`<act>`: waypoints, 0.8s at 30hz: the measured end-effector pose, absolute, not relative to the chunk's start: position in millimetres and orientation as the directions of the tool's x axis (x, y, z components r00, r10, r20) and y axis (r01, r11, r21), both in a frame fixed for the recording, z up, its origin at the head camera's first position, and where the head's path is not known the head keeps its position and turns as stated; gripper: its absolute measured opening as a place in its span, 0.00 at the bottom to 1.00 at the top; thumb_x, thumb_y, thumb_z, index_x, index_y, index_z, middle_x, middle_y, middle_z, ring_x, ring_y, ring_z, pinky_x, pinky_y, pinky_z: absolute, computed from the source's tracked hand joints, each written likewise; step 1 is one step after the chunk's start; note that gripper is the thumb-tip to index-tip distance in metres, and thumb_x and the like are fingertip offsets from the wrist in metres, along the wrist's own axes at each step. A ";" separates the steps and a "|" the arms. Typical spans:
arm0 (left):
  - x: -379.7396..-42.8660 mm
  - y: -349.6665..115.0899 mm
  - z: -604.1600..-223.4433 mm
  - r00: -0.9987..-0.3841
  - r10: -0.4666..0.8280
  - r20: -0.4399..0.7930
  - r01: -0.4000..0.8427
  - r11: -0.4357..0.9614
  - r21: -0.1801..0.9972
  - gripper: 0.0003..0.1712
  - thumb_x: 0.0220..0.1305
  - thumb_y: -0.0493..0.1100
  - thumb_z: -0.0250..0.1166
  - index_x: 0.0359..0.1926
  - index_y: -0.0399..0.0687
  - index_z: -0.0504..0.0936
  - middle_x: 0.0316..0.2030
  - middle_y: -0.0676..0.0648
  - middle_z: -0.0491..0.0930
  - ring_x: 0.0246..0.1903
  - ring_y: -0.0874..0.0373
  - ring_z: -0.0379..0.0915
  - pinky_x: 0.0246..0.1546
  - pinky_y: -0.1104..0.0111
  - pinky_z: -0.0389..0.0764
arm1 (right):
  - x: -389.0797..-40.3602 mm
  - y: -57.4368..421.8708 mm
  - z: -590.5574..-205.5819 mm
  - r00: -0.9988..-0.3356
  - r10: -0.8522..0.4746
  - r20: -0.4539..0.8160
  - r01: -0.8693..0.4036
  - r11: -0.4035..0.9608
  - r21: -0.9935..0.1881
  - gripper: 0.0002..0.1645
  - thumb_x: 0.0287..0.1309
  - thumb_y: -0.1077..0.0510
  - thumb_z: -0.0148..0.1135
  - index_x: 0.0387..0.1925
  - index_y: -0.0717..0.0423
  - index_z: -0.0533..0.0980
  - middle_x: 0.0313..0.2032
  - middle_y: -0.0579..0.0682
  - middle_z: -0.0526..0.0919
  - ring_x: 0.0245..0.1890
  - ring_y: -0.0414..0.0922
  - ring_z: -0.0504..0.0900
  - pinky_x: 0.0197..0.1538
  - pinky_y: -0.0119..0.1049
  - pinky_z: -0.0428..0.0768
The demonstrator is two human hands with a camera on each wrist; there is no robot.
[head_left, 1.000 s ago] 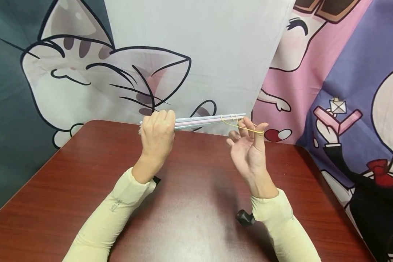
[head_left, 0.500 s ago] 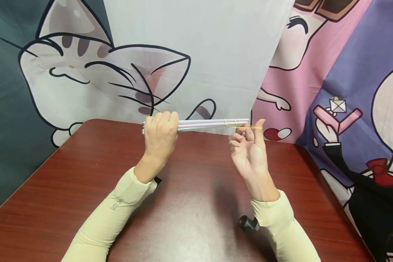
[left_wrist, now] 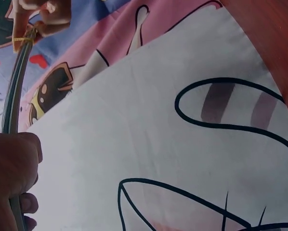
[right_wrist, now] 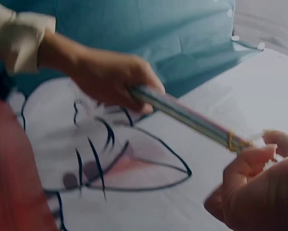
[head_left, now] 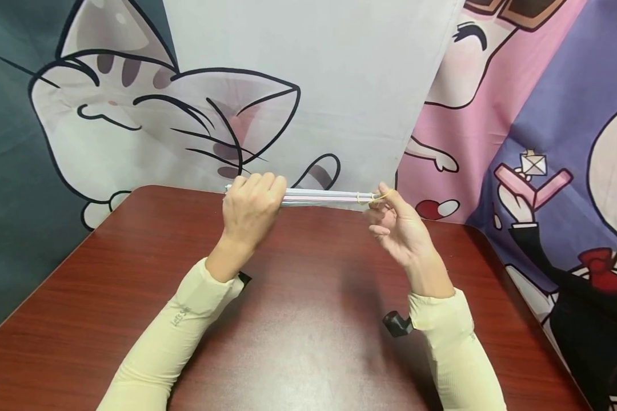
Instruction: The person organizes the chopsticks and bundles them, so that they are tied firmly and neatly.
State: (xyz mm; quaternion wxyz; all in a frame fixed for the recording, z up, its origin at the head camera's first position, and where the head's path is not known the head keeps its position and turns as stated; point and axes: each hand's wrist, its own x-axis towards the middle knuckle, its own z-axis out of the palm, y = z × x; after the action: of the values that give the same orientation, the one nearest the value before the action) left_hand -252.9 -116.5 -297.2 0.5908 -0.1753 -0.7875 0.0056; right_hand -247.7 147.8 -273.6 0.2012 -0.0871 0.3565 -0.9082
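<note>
In the head view my left hand [head_left: 253, 210] grips a bundle of thin pastel sticks [head_left: 321, 197], held level above the table. A yellow rubber band [head_left: 359, 197] is wound around the bundle near its right end. My right hand [head_left: 405, 231] holds a loop of that band with thumb and fingers, at the tip of the sticks. From the left wrist the bundle [left_wrist: 15, 94] runs up to the band [left_wrist: 22, 39]. The right wrist view shows the band [right_wrist: 230, 139] circling the sticks [right_wrist: 189, 118] beside my right fingers; the stick tips are partly hidden.
A reddish-brown table [head_left: 298, 319] lies under both arms. Behind it hangs a printed cloth [head_left: 349, 85] with cartoon figures. Black devices sit at the wrists, the right one [head_left: 397, 323] showing most.
The band was stretched between my right thumb and fingers; the thumb has now tipped left toward the stick ends and the loop is shorter. The left hand still grips the bundle.
</note>
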 end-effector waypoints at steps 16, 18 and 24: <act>-252.2 -118.6 -296.2 -0.239 0.297 0.925 0.307 0.926 -0.218 0.17 0.56 0.24 0.47 0.16 0.45 0.62 0.14 0.48 0.60 0.14 0.51 0.61 0.17 0.63 0.58 | -253.1 157.5 -277.2 -0.911 -0.396 0.111 0.120 -0.515 -0.848 0.08 0.65 0.56 0.63 0.34 0.57 0.82 0.31 0.48 0.80 0.21 0.35 0.69 0.18 0.23 0.64; -251.8 -118.7 -295.4 -0.243 0.302 0.922 0.314 0.924 -0.220 0.17 0.55 0.23 0.47 0.17 0.46 0.62 0.14 0.48 0.60 0.14 0.51 0.61 0.17 0.63 0.58 | -252.4 157.9 -276.4 -0.913 -0.383 0.141 0.103 -0.550 -0.829 0.08 0.64 0.57 0.64 0.35 0.58 0.83 0.32 0.48 0.79 0.22 0.36 0.70 0.18 0.23 0.63; -252.9 -120.2 -295.3 -0.249 0.297 0.922 0.326 0.922 -0.209 0.17 0.55 0.23 0.47 0.17 0.45 0.62 0.14 0.48 0.60 0.14 0.50 0.62 0.17 0.63 0.58 | -250.9 154.2 -276.9 -0.923 -0.326 0.204 0.062 -0.650 -0.758 0.07 0.60 0.57 0.67 0.38 0.56 0.85 0.34 0.48 0.77 0.26 0.41 0.76 0.22 0.24 0.65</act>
State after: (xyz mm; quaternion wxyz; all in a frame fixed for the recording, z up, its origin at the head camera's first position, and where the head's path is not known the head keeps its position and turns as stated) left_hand -252.9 -120.2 -295.3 0.5800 -0.1970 -0.7903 -0.0125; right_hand -250.9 154.2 -276.9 0.1087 -0.1632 0.4042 -0.8934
